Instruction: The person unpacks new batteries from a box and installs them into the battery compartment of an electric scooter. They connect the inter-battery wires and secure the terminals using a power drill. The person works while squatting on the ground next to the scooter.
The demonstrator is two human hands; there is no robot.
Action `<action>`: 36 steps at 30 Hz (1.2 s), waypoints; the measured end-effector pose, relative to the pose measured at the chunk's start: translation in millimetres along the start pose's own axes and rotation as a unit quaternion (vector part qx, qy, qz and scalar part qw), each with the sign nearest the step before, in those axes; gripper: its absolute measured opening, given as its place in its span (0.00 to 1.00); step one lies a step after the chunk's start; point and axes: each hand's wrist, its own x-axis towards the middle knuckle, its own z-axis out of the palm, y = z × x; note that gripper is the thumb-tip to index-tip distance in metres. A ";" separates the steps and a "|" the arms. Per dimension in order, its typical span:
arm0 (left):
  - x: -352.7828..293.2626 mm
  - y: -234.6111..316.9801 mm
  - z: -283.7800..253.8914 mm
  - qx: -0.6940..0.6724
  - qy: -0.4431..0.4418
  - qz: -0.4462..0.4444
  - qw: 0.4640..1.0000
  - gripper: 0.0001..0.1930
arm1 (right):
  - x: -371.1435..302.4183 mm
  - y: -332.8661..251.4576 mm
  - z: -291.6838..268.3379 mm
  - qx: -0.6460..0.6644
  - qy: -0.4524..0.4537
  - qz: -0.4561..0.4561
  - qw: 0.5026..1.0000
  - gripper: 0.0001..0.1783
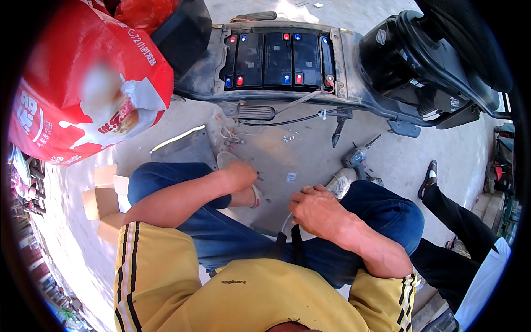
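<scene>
My left hand (241, 176) is closed in a fist above my left shoe (225, 159); a small dark tip shows beside its fingers, too little to name. In front of my right knee, my right hand (316, 209) is curled, its fingers bent over something I cannot make out. Below it are a pale, thin curved piece (287, 222) and black straps (297, 243). Beyond both hands stands an electric scooter with its floor opening (337, 63) uncovered. Several black batteries (250, 61) with red and blue terminals sit side by side in it.
A power drill (357, 157) lies by my right shoe (341, 182). Small screws (290, 136), a little clear packet (291, 177) and loose wires (231, 134) lie on the ground. A dark panel (188, 148), cardboard box (102, 202) and red bag (127, 72) are left. Another person's leg (456, 218) is right.
</scene>
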 end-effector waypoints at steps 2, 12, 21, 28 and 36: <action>2.8 -15.1 -6.3 -0.007 -0.058 -0.014 0.998 0.12 | -0.9 -0.2 -1.2 -0.012 0.007 0.000 1.000 0.11; 11.7 -69.8 31.7 -0.087 -0.067 -0.148 0.983 0.14 | -10.0 -5.8 -6.1 -0.057 0.062 -0.023 0.996 0.10; 38.0 -151.1 40.0 -0.141 0.037 -0.265 0.953 0.18 | -9.4 -7.1 1.5 -0.044 0.038 -0.011 0.998 0.11; 53.0 -188.5 77.1 -0.231 0.182 -0.323 0.900 0.21 | -13.1 -3.9 -8.0 -0.054 0.033 0.002 0.998 0.12; 98.8 -166.6 132.5 -0.224 0.176 -0.282 0.916 0.27 | -7.7 2.5 -7.6 -0.060 0.036 0.029 0.997 0.12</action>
